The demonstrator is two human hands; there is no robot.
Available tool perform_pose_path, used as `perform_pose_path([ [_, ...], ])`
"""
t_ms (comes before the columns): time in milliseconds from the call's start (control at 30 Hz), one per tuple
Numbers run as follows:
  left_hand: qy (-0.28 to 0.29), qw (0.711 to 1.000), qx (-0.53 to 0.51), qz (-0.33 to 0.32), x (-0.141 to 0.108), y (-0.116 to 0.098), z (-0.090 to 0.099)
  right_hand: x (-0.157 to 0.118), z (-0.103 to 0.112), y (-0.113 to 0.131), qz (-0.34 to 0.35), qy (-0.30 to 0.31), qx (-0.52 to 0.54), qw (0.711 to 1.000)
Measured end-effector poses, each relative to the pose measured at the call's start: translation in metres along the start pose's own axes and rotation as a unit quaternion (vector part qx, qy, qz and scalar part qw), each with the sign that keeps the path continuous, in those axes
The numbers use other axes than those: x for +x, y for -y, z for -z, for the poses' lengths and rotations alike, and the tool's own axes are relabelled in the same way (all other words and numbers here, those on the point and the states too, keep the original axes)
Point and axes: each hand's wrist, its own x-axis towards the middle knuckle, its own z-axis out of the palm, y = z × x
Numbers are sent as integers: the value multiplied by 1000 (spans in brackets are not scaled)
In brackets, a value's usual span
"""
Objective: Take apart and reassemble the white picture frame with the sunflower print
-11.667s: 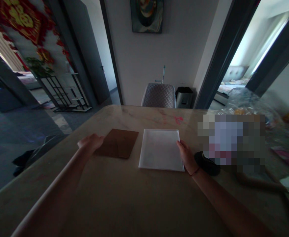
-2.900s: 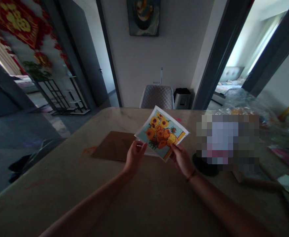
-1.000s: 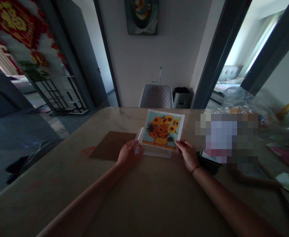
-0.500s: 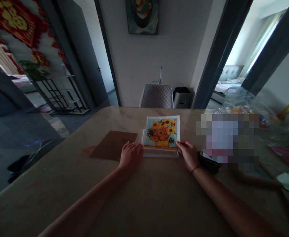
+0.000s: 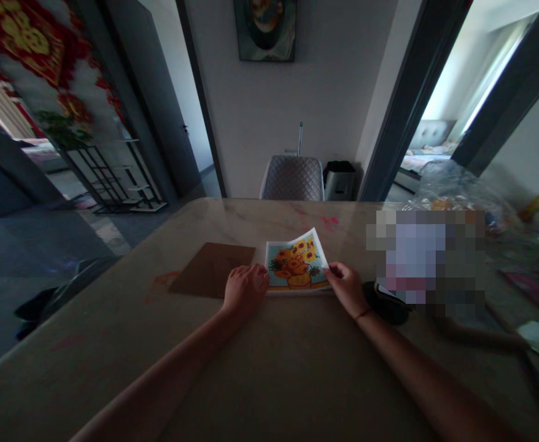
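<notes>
Sunflower bead picture (image 5: 296, 263), white border, far corner curling up; right hand (image 5: 344, 286) pinching right edge; left hand (image 5: 245, 290) against left edge, grip unclear.
</notes>
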Motion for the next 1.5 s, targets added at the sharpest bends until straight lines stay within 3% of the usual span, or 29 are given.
perform_pose_path([
  [233,4,1000,-4,-19,0,-1,2,-1,0,0,41,24,-40,998],
  [467,5,1000,-8,-23,0,-1,1,3,-1,-12,89,-19,-139,986],
  [600,4,1000,-6,-25,0,1,0,3,-1,-15,119,3,-163,979],
  [867,10,1000,2,-21,0,2,-1,-4,-3,-8,206,47,-286,935],
  [1100,17,1000,17,-13,-1,1,-1,-5,-3,-4,231,50,-302,923],
  [1333,36,998,43,16,7,7,7,-8,-2,2,218,57,-307,925],
  [1500,46,990,102,87,13,20,10,-7,-2,-4,223,63,-301,925],
])
